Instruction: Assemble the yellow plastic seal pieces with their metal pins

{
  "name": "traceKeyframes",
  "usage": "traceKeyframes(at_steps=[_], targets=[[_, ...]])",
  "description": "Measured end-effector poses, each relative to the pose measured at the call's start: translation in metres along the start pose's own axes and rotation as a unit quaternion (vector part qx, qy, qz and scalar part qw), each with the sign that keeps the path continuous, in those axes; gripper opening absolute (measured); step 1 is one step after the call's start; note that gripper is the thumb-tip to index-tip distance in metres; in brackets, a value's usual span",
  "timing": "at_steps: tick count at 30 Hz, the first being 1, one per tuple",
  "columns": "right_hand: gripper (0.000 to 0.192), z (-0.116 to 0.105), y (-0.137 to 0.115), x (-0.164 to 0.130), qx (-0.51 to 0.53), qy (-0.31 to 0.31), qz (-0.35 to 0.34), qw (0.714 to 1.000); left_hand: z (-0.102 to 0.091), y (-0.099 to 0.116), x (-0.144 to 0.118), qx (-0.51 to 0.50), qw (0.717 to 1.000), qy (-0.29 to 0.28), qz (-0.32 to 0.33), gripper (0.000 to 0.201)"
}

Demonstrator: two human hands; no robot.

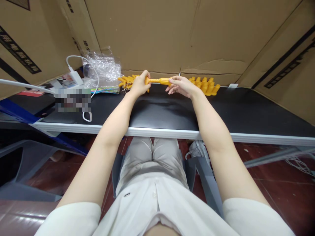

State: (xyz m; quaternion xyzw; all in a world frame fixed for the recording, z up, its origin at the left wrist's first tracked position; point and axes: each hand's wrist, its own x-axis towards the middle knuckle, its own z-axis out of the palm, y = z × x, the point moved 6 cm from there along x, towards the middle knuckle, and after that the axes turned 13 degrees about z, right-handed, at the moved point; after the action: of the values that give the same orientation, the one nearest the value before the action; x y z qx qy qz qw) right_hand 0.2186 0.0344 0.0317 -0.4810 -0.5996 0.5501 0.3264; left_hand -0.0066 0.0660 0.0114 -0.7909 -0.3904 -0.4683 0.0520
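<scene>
Head view: left hand [139, 85] and right hand [180, 86] both grasp one yellow plastic piece [159, 80] over the far edge of the black table [241, 111].

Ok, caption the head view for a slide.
Both hands, left and right, grip a yellow plastic piece over a black table.

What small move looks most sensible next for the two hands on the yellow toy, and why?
Probably pulling the hands a little further apart: the left hand and right hand each grip one end of the yellow toy, held stretched above the black table, with similar yellow pieces beside.
</scene>
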Motion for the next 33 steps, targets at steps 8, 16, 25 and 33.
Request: traceKeyframes(at_steps=[8,16,25,33], targets=[[0.060,-0.005,0.005,0.015,-0.022,0.038,-0.018,0.999,0.000,0.005,0.002,-0.028,1.000,0.010,0.006,0.033],[0.085,-0.009,0.011,0.017,-0.066,0.102,0.019,0.992,0.003,0.017,0.000,-0.040,0.999,0.007,-0.030,0.031],[0.069,-0.015,0.008,0.016,-0.071,0.070,0.023,0.995,0.004,0.014,0.002,-0.032,0.998,0.000,-0.044,0.037],[0.056,-0.012,-0.005,0.004,-0.087,0.074,-0.062,0.992,0.002,0.009,0.004,-0.049,0.999,0.008,-0.020,0.037]])
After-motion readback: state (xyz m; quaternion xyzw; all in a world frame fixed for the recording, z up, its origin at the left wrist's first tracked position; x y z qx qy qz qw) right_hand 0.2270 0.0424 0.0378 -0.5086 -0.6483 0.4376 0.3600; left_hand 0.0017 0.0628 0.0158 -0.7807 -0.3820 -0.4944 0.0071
